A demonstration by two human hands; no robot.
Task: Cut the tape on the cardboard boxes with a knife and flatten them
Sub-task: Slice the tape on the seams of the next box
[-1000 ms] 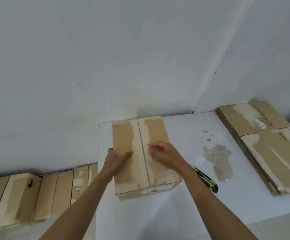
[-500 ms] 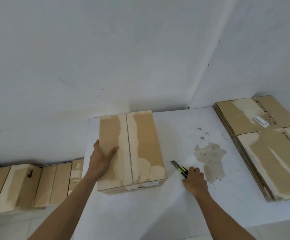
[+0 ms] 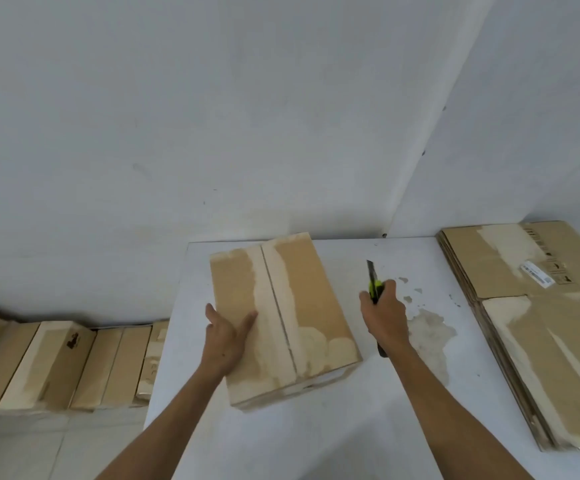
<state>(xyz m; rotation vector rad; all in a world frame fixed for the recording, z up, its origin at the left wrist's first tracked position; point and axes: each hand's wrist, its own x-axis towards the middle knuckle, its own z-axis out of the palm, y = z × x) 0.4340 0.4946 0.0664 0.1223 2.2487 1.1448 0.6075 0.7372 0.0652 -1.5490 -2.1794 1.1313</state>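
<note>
Left hand [image 3: 227, 332]: fingers straight, palm flat on the near-left top flap of the cardboard box [image 3: 283, 317], holding nothing.
Right hand [image 3: 383, 313]: fingers curled round the knife [image 3: 375, 289], blade pointing away from the person, just right of the box and apart from it.
Box: closed, standing on the white table [image 3: 333, 427], turned slightly; centre seam runs near to far, pale strips on both sides of it; whether tape still covers the seam cannot be told.
Table edges: left edge just beside the box; bare top in front of the box and between box and knife; worn patch [image 3: 432, 332] right of the knife hand.
Flattened boxes [image 3: 538, 327]: stacked at the table's right edge, with a white label [image 3: 538, 278], too small to read, and print reading "PICO".
Floor boxes [image 3: 59, 365]: a row left of the table, against the wall [image 3: 212, 116].
</note>
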